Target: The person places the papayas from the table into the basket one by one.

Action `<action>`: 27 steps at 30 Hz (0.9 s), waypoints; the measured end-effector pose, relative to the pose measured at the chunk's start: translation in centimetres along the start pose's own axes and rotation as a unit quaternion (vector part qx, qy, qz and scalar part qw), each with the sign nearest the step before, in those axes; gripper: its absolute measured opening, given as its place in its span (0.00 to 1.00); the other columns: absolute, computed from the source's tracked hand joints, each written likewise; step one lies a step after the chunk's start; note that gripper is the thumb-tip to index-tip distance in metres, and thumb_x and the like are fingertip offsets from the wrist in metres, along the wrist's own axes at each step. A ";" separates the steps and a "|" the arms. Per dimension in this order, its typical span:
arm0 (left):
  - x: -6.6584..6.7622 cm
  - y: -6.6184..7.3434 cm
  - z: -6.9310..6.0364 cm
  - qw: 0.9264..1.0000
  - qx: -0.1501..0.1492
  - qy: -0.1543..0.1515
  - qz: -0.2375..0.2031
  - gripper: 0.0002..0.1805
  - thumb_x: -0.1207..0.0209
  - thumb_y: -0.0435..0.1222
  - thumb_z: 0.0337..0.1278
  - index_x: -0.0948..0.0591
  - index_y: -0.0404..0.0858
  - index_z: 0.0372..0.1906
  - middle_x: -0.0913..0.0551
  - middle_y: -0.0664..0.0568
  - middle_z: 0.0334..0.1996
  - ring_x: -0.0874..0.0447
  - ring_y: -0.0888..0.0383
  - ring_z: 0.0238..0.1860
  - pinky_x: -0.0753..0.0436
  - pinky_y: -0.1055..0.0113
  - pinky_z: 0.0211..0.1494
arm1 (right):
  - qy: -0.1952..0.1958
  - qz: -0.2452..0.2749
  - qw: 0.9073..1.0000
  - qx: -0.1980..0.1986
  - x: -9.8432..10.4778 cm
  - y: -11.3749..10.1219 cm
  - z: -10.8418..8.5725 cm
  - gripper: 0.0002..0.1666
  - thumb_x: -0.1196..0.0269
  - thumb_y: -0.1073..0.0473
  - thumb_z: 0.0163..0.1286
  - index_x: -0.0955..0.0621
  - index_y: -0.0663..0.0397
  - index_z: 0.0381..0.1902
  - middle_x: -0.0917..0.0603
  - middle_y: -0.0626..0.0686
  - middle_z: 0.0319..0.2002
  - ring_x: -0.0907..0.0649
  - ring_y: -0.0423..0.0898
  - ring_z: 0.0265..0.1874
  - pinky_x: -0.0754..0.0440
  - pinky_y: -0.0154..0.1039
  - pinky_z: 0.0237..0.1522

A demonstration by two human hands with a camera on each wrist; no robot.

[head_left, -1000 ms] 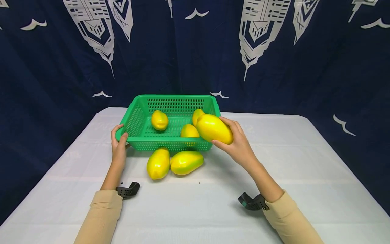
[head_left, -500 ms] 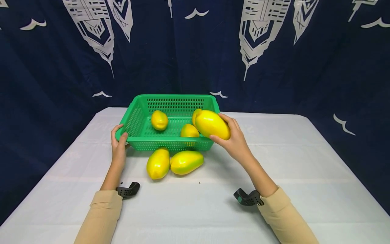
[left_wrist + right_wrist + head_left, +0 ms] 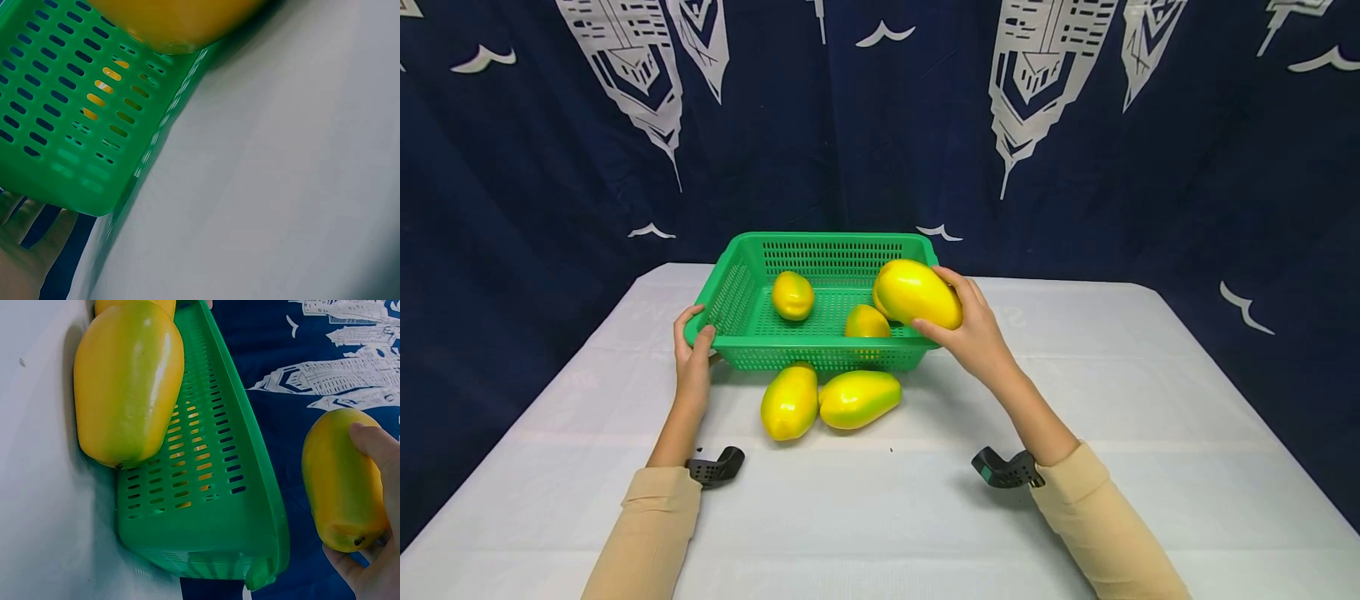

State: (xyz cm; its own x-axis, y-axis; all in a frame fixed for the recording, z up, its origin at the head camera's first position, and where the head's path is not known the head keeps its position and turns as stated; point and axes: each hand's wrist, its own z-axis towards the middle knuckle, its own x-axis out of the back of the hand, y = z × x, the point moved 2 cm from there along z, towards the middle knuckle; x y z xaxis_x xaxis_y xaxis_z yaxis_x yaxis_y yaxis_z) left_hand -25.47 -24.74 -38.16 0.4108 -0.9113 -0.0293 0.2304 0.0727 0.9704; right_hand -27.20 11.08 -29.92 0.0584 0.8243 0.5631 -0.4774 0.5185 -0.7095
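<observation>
Checking the head view, I see a second fruit (image 3: 880, 310) mostly hidden behind the held fruit (image 3: 919, 293), which the right hand (image 3: 976, 333) clasps, fingers curled, at the right end of the green basket (image 3: 782, 342); the left hand (image 3: 692, 354) grips its near left corner. In the left wrist view, a table fruit (image 3: 178, 25) is cut off, fingertips concealed. The right wrist view crops that hand; its fingers probably wrap behind.

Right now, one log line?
Right grip: yellow fruit, at right end of green basket | left grip: basket's left front corner | inside: three fruits, one mostly hidden | tabletop: two fruits
</observation>
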 end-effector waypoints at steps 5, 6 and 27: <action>0.0 0.0 0.0 1.000 0.004 0.000 0.004 0.23 0.59 0.41 0.65 0.42 0.50 0.64 0.36 0.57 0.49 0.33 0.66 0.41 0.31 0.69 0.43 | -0.004 -0.008 1.000 0.005 -0.2 -0.1 0.8 0.43 0.33 0.51 0.53 0.38 0.45 0.65 0.33 0.55 0.60 0.30 0.52 0.52 0.31 0.50 0.52; 0.0 0.0 -0.1 1.000 0.004 0.001 0.004 0.23 0.59 0.41 0.65 0.43 0.50 0.64 0.36 0.57 0.49 0.33 0.66 0.41 0.31 0.69 0.43 | -0.007 -0.008 1.000 0.006 -0.2 -0.1 1.0 0.43 0.33 0.51 0.54 0.38 0.46 0.65 0.33 0.55 0.59 0.30 0.52 0.52 0.31 0.50 0.52; 0.0 0.0 0.1 1.000 0.010 0.002 0.007 0.21 0.59 0.41 0.65 0.41 0.54 0.62 0.38 0.53 0.54 0.34 0.62 0.46 0.32 0.66 0.47 | -0.051 -0.053 0.997 -0.020 -2.0 0.8 2.4 0.43 0.35 0.46 0.56 0.39 0.45 0.66 0.32 0.56 0.60 0.30 0.52 0.51 0.29 0.49 0.48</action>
State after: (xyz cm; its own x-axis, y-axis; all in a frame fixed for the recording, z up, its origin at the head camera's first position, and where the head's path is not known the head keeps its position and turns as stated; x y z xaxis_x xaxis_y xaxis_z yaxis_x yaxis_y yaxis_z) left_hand -25.54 -24.82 -38.19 0.4169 -0.9088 -0.0171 0.2078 0.0770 0.9751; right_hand -29.80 9.28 -30.62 0.0152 0.7379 0.6747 -0.4370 0.6118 -0.6593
